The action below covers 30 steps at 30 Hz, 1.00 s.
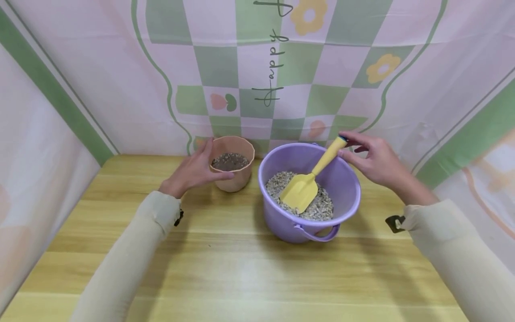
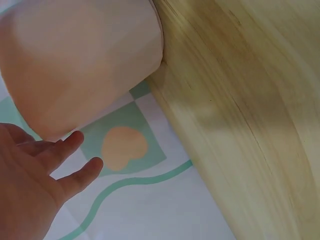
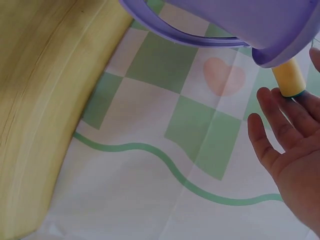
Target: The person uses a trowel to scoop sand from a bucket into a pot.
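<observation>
A peach-pink flowerpot (image 1: 237, 179) with dark soil and specks of grit inside stands near the back of the table. My left hand (image 1: 195, 167) holds its left side, thumb across the front near the rim, fingers behind. In the left wrist view the little finger sticks out apart from the pot wall (image 2: 85, 60). To the right stands a purple bucket (image 1: 277, 219) of grey-beige gravel (image 1: 322, 205). A yellow hand shovel (image 1: 299, 192) rests its blade on the gravel. Thumb and fingertips of my right hand (image 1: 376, 158) pinch the end of its handle (image 3: 289, 79), other fingers extended.
The wooden table (image 1: 225, 273) reaches back to a green-and-white checked cloth (image 1: 261, 67) that hangs like a wall. More cloth hangs at both sides. The bucket's purple carrying handle (image 1: 318, 236) hangs down at its front.
</observation>
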Each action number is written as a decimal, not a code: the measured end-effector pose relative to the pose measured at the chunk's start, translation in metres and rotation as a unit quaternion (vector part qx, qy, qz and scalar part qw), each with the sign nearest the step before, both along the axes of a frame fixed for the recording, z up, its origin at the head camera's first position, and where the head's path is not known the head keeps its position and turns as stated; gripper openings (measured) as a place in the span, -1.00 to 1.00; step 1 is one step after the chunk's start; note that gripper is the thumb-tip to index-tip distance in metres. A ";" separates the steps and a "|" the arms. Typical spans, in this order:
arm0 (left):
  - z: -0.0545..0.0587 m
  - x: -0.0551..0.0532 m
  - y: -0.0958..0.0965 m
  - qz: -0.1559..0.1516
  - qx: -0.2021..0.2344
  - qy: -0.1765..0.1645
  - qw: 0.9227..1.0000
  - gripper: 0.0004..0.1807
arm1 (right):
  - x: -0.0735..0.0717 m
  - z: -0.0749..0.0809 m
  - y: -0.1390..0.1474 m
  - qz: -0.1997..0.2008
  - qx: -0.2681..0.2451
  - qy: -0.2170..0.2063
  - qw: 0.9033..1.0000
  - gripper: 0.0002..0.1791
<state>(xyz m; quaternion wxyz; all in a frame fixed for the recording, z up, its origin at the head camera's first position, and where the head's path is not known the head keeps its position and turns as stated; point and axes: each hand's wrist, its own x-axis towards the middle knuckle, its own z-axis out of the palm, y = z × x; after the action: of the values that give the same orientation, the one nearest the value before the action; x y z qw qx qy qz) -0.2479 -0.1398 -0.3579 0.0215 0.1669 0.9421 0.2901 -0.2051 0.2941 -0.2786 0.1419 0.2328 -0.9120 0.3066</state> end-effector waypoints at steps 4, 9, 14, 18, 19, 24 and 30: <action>-0.001 -0.001 0.003 0.001 -0.001 0.003 1.000 0.47 | 0.001 -0.001 0.001 0.004 -0.014 0.005 1.000 -0.51; -0.004 -0.004 0.005 -0.001 0.005 0.008 1.000 0.47 | 0.003 -0.001 0.000 0.003 -0.026 0.003 1.000 -0.51; -0.006 -0.006 0.006 0.001 0.016 0.009 1.000 0.49 | 0.005 -0.001 -0.001 -0.002 -0.042 0.005 0.999 -0.51; -0.007 -0.006 0.006 0.003 0.023 0.010 1.000 0.50 | 0.007 -0.003 -0.001 -0.003 -0.063 0.012 0.998 -0.52; -0.008 -0.006 0.006 0.003 0.024 0.011 1.000 0.50 | 0.007 -0.003 -0.001 -0.003 -0.069 0.012 0.998 -0.53; -0.009 -0.005 0.006 0.003 0.035 0.017 0.999 0.49 | 0.009 -0.002 -0.004 -0.007 -0.099 0.007 0.995 -0.57; -0.011 -0.006 0.006 0.004 0.037 0.020 0.999 0.50 | 0.008 0.000 -0.004 0.001 -0.129 -0.012 0.992 -0.61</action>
<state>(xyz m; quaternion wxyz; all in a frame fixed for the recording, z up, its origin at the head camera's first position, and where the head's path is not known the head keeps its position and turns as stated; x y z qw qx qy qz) -0.2540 -0.1340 -0.3692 -0.0051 0.1698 0.9316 0.3212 -0.1969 0.2902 -0.2786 0.1592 0.2099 -0.8662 0.4246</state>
